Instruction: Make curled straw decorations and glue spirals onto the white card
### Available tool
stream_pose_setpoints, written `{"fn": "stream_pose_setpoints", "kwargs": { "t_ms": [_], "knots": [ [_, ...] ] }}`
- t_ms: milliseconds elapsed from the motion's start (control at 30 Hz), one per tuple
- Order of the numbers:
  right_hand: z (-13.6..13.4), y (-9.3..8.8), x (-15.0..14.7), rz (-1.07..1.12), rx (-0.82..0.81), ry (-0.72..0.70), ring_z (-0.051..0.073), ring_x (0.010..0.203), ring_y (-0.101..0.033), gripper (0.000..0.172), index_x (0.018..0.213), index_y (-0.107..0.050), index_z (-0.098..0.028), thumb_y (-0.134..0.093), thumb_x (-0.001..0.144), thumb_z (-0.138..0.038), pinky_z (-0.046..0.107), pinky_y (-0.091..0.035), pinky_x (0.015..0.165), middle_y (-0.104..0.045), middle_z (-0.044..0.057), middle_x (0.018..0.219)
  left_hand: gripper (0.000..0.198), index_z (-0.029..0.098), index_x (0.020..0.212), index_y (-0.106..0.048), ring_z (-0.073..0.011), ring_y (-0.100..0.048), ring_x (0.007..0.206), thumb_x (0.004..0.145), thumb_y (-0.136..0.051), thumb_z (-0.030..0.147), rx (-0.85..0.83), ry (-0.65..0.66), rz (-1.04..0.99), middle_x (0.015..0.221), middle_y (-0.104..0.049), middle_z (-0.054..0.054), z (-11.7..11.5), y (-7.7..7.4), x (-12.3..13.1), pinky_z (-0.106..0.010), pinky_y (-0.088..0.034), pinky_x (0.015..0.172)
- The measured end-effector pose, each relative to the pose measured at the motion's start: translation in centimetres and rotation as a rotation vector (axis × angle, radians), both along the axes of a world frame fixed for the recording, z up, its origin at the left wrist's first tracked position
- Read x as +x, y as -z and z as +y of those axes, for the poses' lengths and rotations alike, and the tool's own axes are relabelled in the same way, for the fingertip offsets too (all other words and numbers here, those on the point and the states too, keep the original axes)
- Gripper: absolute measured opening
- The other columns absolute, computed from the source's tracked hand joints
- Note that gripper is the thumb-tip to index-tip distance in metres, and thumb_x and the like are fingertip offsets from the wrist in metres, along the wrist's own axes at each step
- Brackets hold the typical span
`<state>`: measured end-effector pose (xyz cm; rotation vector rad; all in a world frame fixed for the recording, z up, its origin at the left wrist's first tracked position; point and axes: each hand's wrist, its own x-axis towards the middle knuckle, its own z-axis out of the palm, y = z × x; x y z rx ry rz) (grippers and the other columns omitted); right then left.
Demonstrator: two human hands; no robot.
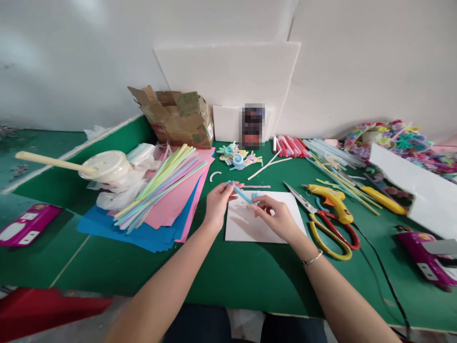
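Observation:
A light blue pipe cleaner (243, 194) is held between my two hands over a white board (241, 228). The fingers of my left hand (217, 204) pinch its far left end. My right hand (276, 218) grips the other end, where a curled blue bit shows by the fingertips. Just beyond the hands lie a lilac pipe cleaner (257, 186) and a small curved white piece (214, 176). Large scissors (330, 233) with red and yellow handles rest right of the board, against a yellow hot glue gun (332, 199).
Left, a bundle of pastel pipe cleaners (162, 186) lies on pink and blue sheets (132, 231), near a lidded cup (105, 166) with a straw. A cardboard box (182, 119) stands behind. Small pastel pieces (237, 159) and red-pink sticks (291, 146) lie at the back. The glue gun's cord (383, 271) trails right.

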<state>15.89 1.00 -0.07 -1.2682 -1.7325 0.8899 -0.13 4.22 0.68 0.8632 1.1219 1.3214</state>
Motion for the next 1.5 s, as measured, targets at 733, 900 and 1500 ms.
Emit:
{"fn": "stream_pose_setpoints", "kwargs": {
  "t_ms": [733,900,1500],
  "knots": [
    [2.6,-0.8,1.0,-0.152,0.189,0.177,0.014,0.051,-0.049,0.036,0.077,-0.064,-0.021,-0.041,0.091,-0.045,0.026,-0.036,0.049,-0.061,0.000,0.061,0.022,0.018,0.075,-0.072,-0.0105,-0.056,0.061,0.068,-0.071,0.039,0.148,-0.058,0.020,0.065,-0.062,0.001,2.4,0.6,1.6,-0.021,-0.046,0.062],
    [2.6,-0.9,1.0,-0.262,0.281,0.091,0.017,0.064,-0.058,0.032,0.074,-0.062,-0.022,-0.044,0.091,-0.042,0.027,-0.042,0.058,-0.065,0.003,0.070,0.024,0.017,0.073,-0.073,-0.0091,-0.052,0.055,0.064,-0.074,0.039,0.113,-0.054,-0.062,0.058,-0.058,0.002,2.5,0.7,1.0,-0.021,-0.045,0.058],
    [3.1,1.0,1.3,-0.372,0.375,0.375,0.012,0.051,-0.042,0.037,0.058,-0.042,-0.021,-0.043,0.092,-0.037,0.026,-0.028,0.051,-0.046,-0.002,0.054,0.023,0.018,0.085,-0.064,-0.0174,-0.060,0.074,0.089,-0.043,0.025,0.276,-0.103,0.796,0.080,-0.064,-0.005,2.8,0.6,-0.6,-0.029,-0.045,0.068]
  ]
}}
